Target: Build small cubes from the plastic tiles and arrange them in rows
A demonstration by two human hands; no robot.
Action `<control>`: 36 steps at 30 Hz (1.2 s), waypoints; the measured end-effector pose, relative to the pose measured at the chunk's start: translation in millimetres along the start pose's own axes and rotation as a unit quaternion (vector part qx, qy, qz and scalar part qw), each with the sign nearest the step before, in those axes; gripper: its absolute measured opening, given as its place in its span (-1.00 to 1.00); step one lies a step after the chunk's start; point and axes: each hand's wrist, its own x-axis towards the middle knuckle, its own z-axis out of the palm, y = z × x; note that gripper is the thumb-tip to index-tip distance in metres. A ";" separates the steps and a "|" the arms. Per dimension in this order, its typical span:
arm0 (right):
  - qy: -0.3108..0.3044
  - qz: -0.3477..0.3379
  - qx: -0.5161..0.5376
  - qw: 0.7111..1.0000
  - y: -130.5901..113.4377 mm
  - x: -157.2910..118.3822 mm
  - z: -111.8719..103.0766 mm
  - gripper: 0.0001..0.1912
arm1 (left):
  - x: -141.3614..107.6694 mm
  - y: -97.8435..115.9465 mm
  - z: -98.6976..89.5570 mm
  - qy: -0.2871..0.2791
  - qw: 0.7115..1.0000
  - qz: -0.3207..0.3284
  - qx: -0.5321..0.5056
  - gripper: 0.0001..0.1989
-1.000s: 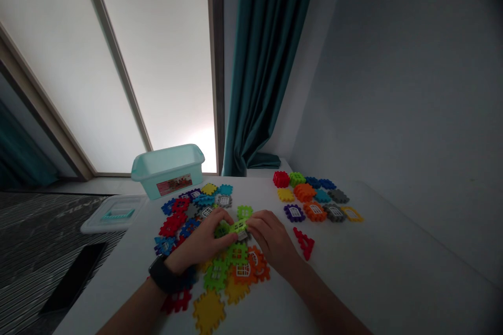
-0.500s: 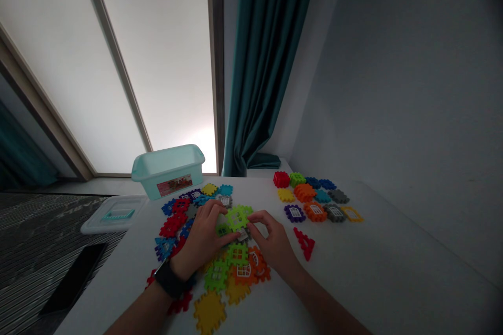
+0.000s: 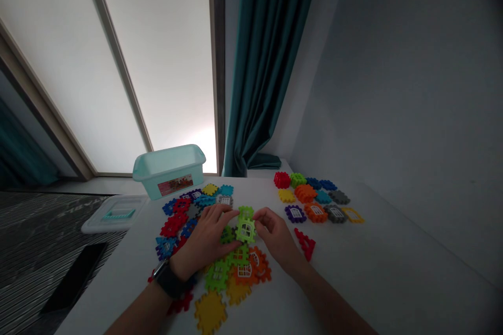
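Observation:
My left hand (image 3: 207, 234), with a dark watch on its wrist, curls its thumb and index finger round the left side of a light-green window block (image 3: 245, 232). From the right, my right hand (image 3: 276, 236) pinches the block's edge between thumb and fingertips. A second light-green block (image 3: 246, 213) sits directly above it; I cannot tell whether the two are joined. Green window blocks (image 3: 217, 274), orange window blocks (image 3: 244, 271) and a yellow block (image 3: 210, 312) lie loose below the hands. Red blocks (image 3: 174, 224) lie beside my left hand, which partly hides the pile.
A pale teal bin (image 3: 168, 165) stands at the table's back left, its clear lid (image 3: 112, 214) beside it. Sorted blocks sit in rows at the right, including orange ones (image 3: 305, 193). A red triangular piece (image 3: 305, 244) lies nearer. A teal curtain (image 3: 267, 73) hangs behind.
The green window block has shifted slightly right and towards me and now faces up more squarely, its white window showing clearly. Both hands have moved slightly right with it.

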 end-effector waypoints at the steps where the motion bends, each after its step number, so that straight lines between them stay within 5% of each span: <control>1: -0.013 0.002 0.004 1.000 -1.1 -0.7 0.4 -0.92 | 0.0 -0.4 -1.0 -0.005 1.000 0.007 0.006 -0.37; 8: -0.006 -0.066 -0.081 0.995 0.7 -4.2 2.1 -0.91 | 1.3 -3.2 -5.6 0.019 0.998 0.045 0.035 -0.56; 13: -0.011 -0.227 -0.232 0.946 4.7 -9.0 3.7 -0.73 | -1.0 -9.6 -3.7 0.081 0.996 0.009 0.024 -0.56; 16: -0.028 -0.267 -0.280 0.922 7.7 -9.5 2.6 -0.64 | -1.5 -11.0 -2.4 0.098 0.995 0.006 0.030 -0.56; 36: -0.010 -0.270 -0.346 0.899 9.4 -11.9 -0.6 -0.67 | 1.9 -6.3 4.8 0.082 0.997 0.000 -0.003 -0.54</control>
